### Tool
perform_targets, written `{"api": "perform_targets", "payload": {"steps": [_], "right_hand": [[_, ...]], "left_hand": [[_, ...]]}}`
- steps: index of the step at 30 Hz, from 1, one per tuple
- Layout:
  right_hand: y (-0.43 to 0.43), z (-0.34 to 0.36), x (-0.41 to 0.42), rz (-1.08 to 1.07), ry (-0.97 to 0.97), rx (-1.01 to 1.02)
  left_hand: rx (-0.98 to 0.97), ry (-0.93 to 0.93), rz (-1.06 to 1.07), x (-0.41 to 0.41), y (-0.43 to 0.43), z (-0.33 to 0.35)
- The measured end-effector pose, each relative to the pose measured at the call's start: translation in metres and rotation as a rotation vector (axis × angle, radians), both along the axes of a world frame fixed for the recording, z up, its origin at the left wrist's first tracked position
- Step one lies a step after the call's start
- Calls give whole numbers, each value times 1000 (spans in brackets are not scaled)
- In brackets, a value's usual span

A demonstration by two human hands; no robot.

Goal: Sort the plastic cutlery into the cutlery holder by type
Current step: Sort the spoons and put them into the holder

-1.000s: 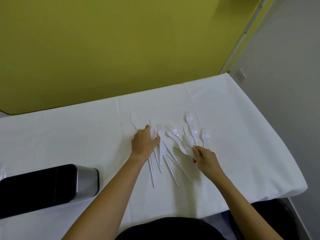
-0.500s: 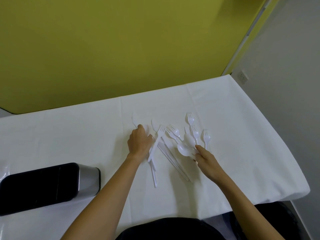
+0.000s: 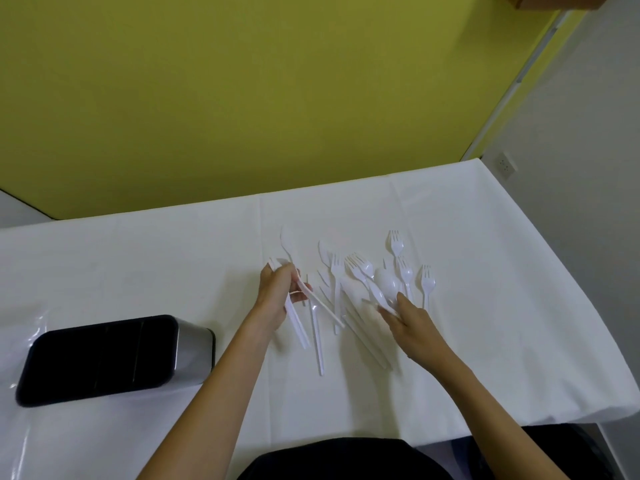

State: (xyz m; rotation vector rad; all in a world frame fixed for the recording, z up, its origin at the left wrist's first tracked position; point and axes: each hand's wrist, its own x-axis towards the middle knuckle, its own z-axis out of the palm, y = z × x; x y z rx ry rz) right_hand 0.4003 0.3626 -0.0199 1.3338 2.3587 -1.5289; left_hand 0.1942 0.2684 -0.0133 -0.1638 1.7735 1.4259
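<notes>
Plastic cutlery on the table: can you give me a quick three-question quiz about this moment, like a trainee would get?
1. True or false: the left hand holds nothing.
2. The cutlery holder stands: A) left of the loose cutlery, B) right of it, C) on top of it.
3. Which hand is nearest the spoon?
Key: 1 false, it grips white utensils; 2 A; 3 the right hand.

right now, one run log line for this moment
left hand grips cutlery handles | right hand touches loose pile | cutlery holder left of pile, apart
</notes>
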Motion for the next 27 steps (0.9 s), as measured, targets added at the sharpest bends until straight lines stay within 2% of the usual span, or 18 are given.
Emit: {"api": "perform_targets", "payload": {"steps": [5, 10, 12, 15, 17, 20, 23, 25, 27], "right_hand": [[-2, 15, -8, -71, 74, -213], [-15, 15, -25, -210, 128, -309], [-21, 17, -32, -189, 154, -339], [-28, 20, -39, -133, 199, -448], [-30, 21, -42, -118, 219, -541], [-29, 20, -44, -105, 166, -525], [-24, 20, -45, -76, 85, -422], [-23, 23, -47, -41, 104, -467], [-25, 28, -48, -40, 151, -598]], "left_hand": [[23, 24, 1, 5, 1, 6], [33, 48, -13, 12, 4, 12], [60, 19, -17, 15, 4, 14], [237, -152, 7, 20, 3, 19], [325, -175, -20, 20, 2, 21], [330, -107, -140, 20, 0, 22], [350, -172, -130, 21, 1, 26], [315, -131, -141, 25, 3, 29], [222, -30, -229, 29, 6, 32]]}}
